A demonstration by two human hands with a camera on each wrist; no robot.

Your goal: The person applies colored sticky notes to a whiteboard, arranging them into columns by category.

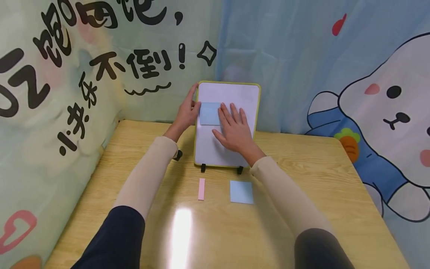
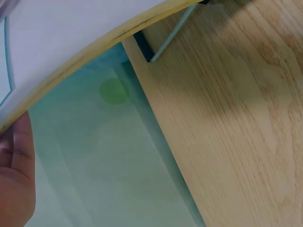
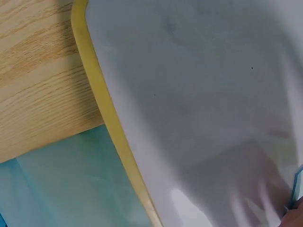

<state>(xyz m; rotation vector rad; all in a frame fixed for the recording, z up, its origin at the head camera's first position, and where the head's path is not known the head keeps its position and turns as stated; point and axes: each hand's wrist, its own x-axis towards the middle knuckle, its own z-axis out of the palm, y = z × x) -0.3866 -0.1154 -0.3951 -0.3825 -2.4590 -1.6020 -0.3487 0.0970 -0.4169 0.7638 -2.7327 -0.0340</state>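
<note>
A small whiteboard (image 1: 213, 153) with a yellow frame leans upright on a black stand at the back of the table. A light blue paper square (image 1: 209, 114) lies against its left half. My left hand (image 1: 186, 113) grips the board's left edge, with the thumb by the square; in the left wrist view the fingers of that hand (image 2: 18, 175) are behind the frame. My right hand (image 1: 236, 130) lies on the board with straight, spread fingers, fingertips at the square's right edge. Only a sliver of this hand (image 3: 294, 217) shows in the right wrist view.
On the wooden table (image 1: 289, 179), in front of the board, lie a narrow pink paper strip (image 1: 201, 189) and another light blue paper square (image 1: 241, 192). Black stand feet (image 1: 203, 168) jut out under the board. Printed curtains (image 1: 268, 67) hang behind and to the left.
</note>
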